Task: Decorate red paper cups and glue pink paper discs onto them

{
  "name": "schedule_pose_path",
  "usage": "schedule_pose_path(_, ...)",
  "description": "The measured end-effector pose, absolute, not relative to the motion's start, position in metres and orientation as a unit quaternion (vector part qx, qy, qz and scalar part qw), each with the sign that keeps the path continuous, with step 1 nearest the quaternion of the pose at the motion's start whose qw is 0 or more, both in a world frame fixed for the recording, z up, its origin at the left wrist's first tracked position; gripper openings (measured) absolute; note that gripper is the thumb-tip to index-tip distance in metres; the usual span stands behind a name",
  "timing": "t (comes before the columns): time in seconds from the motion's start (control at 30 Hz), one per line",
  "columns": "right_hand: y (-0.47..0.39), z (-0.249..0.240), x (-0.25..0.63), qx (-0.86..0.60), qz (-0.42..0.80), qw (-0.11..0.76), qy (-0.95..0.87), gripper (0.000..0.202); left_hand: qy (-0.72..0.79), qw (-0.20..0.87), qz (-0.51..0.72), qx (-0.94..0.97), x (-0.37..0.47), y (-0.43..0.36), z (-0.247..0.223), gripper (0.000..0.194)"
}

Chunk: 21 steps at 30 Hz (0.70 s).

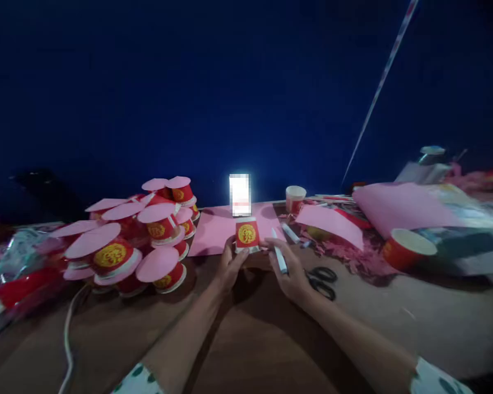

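While the left hand (229, 268) grips a red cup (247, 234) from its left side and lower edge, thumb in front, the right hand (290, 271) is closed round a slim white pen (279, 253), as the head view shows; the two hands stand apart, with the right fingertips just beside the cup's right side – whether they touch it I cannot tell. The cup is at the middle of the view, above the brown table (246, 339), its round gold emblem turned toward the wearer; behind it lies a flat pink sheet (213, 232), and beyond that glows a bright screen (240, 195), its content blurred out.

To the left is a crowded pile of red cups with pink discs (92, 242), some bearing the same gold emblem; a pale cable (68, 334) runs along the table in front of them. Close to the right wrist lie black-handled scissors (324, 282); farther right are a curved pink piece (332, 223), pink scraps (363, 260) and a tilted cup (410, 249) – while another cup (296, 200) stands upright near the sheet's far right corner.
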State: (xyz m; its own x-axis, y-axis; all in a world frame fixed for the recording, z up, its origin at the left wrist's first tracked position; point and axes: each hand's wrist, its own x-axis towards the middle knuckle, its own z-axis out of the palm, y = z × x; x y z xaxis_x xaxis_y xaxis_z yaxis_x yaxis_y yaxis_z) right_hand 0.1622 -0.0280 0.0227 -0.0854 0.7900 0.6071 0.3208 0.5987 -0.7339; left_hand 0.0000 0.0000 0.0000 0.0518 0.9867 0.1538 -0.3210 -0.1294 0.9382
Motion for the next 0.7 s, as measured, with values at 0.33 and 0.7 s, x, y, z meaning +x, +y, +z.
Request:
schedule_pose_path(0.33,-0.031,0.026,0.163,-0.403,0.217,0.537,-0.708,0.030,0.340,0.570,0.572,0.482,0.003,-0.003,0.008,0.057)
schedule_pose_path(0.7,-0.027,0.025,0.164,-0.440,0.201,0.531,-0.696,0.027,0.365,0.525,0.575,0.510,0.004,-0.004,0.016,0.064)
